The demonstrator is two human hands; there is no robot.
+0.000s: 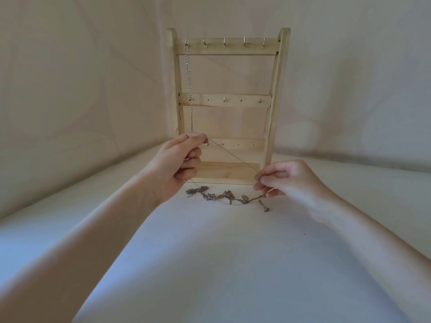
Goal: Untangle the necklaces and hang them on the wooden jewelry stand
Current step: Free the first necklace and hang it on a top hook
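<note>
A wooden jewelry stand (227, 100) stands upright at the back centre, with hooks along its top and middle bars. One silver chain necklace (189, 85) hangs from the top bar's leftmost hook. A thin chain (233, 156) runs taut between my hands in front of the stand. My left hand (180, 163) pinches its upper end near the stand's lower left. Lower and to the right, my right hand (283, 179) pinches its other end. A tangle of silver necklaces (224, 196) lies on the white surface below both hands.
The white cloth-covered surface (210, 264) stretches toward me, and a pale draped backdrop (81, 78) rises behind the stand. A loose chain end with a clasp (264, 205) lies just right of the tangle.
</note>
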